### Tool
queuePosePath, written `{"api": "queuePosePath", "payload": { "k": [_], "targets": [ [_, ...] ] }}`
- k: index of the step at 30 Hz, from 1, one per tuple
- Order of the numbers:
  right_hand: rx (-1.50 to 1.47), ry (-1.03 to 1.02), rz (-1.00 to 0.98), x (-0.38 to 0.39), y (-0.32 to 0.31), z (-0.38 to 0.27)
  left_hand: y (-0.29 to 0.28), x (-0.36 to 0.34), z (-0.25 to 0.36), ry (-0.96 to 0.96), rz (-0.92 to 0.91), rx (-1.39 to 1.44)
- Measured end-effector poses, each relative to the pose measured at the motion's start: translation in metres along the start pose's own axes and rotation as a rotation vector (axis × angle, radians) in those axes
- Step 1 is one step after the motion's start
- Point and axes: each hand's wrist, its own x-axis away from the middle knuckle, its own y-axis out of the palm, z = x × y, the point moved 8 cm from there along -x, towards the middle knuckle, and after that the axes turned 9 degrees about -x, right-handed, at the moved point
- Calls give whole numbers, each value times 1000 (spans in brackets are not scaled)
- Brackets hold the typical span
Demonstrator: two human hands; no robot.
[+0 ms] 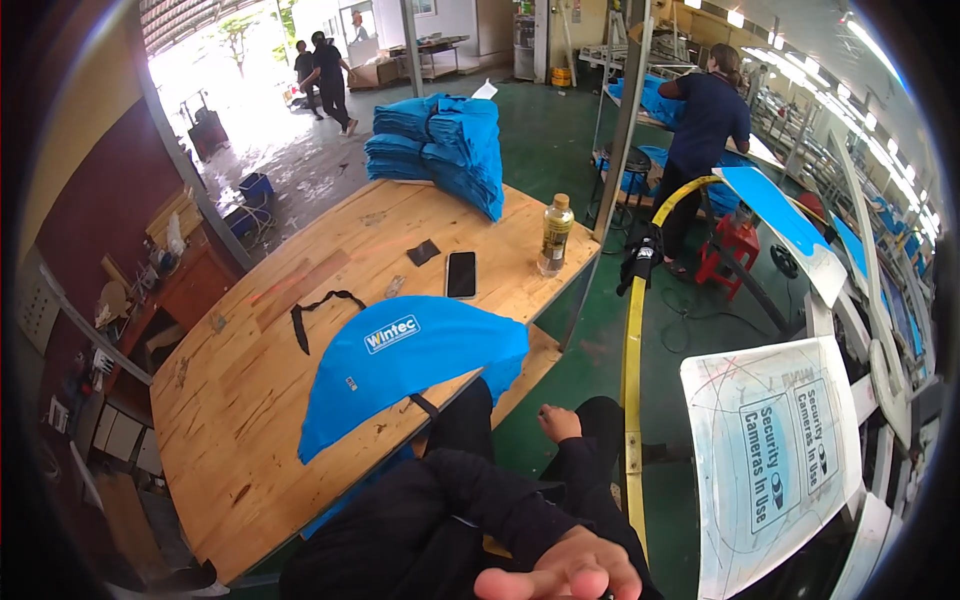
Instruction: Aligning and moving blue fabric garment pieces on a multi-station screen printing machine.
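Blue shirt [400,365] lies flat on the wooden table [240,420], its long axis running from 7 to 2 o'clock, its near edge at the table rim. I see my left hand [558,422] nearer, at about 3 o'clock from the shirt, loosely curled and holding nothing. My right hand [560,578] sits low at 5 o'clock, fingers spread, empty. A phone [461,274] and bottle [555,236] stand beyond

On the wooden table [250,400]: one blue shirt [400,365] spread flat, two stacks of folded blue shirts [440,150], one phone [461,274], one bottle [555,237], one black strap [315,312].
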Motion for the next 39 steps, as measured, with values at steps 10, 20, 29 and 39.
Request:
{"api": "queuePosePath", "payload": {
  "k": [10,20,29,39],
  "targets": [
    [-24,-1,-10,-4,-1,-2,22,31,-40,-77,-510,-706],
    [-42,-27,20,1,-9,-11,74,177,-95,-1284,-770,447],
    [-59,-99,75,80,-33,-54,81,246,-84,-1436,-720,552],
    [-1118,196,473,166,-196,-31,63,227,-119,-1458,-595,373]
  ]
}}
